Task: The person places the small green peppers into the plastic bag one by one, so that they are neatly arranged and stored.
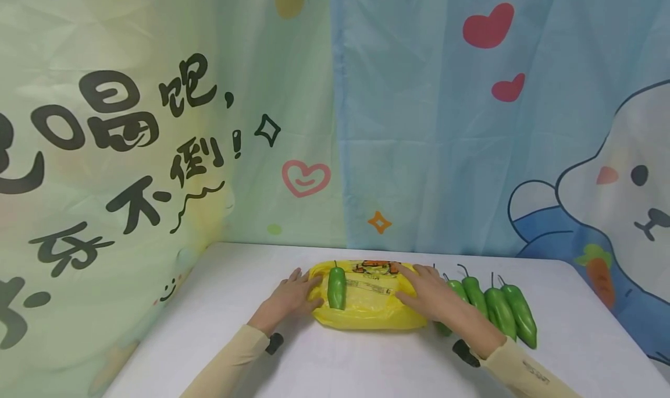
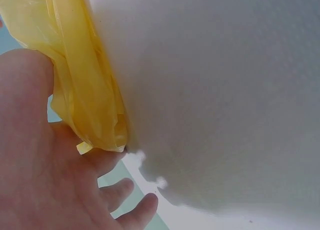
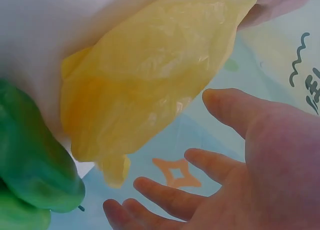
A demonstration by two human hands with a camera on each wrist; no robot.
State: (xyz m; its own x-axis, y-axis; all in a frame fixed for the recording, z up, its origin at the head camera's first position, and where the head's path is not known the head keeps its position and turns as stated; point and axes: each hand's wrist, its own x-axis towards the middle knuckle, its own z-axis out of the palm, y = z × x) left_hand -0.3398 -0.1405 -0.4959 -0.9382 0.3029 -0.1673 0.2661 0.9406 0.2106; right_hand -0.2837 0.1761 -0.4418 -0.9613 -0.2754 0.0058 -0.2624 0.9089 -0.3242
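Observation:
A yellow plastic bag (image 1: 366, 319) with printing on it lies flat on the white table, and one green pepper (image 1: 337, 287) rests on its left part. My left hand (image 1: 293, 296) is at the bag's left edge, thumb and fingers spread, touching the yellow plastic (image 2: 85, 80). My right hand (image 1: 431, 293) reaches to the bag's right end with its fingers apart. In the right wrist view that hand (image 3: 250, 175) has nothing between its fingers, and the bag (image 3: 155, 75) lies just beyond the thumb.
Several green peppers (image 1: 518, 313) lie on the white table (image 1: 235, 281) to the right, partly hidden behind my right forearm. A printed curtain (image 1: 392, 124) hangs behind the table and along its left side. Dark wrist cameras (image 1: 274, 343) sit at both cuffs.

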